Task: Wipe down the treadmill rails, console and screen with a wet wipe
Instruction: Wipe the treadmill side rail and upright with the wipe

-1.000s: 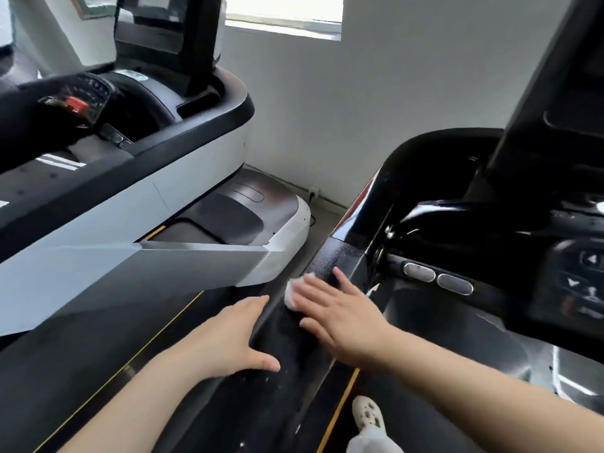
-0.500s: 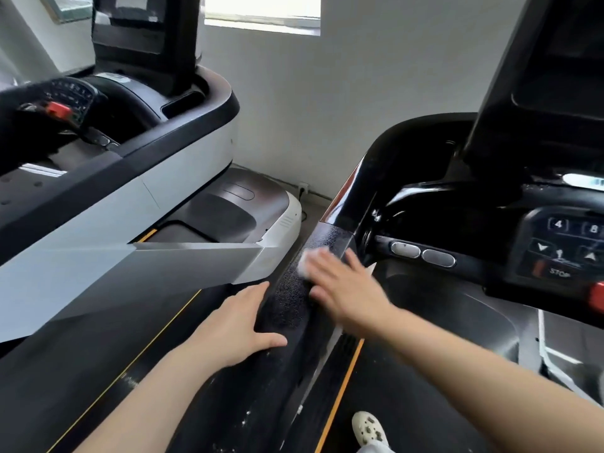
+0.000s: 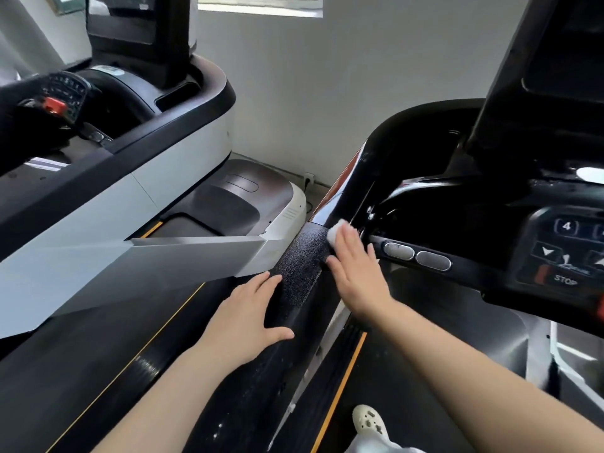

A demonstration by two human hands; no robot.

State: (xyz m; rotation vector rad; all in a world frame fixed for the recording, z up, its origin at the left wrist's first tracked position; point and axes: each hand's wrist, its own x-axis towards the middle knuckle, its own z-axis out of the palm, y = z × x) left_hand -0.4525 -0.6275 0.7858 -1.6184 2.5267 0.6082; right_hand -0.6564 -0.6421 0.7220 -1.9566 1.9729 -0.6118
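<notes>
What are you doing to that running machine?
A person is cleaning a treadmill. Their right hand presses a white wet wipe flat against the black textured side rail, right where the rail meets the glossy console. Their left hand rests on the same rail lower down, fingers spread, steadying them. The two silver buttons and the STOP key sit just past the wipe. Another treadmill stands to the left.

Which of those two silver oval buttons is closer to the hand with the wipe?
The left oval button, nearer the rail. It sits just beyond the right hand's fingertips, while its twin lies farther toward the console keypad.
</notes>
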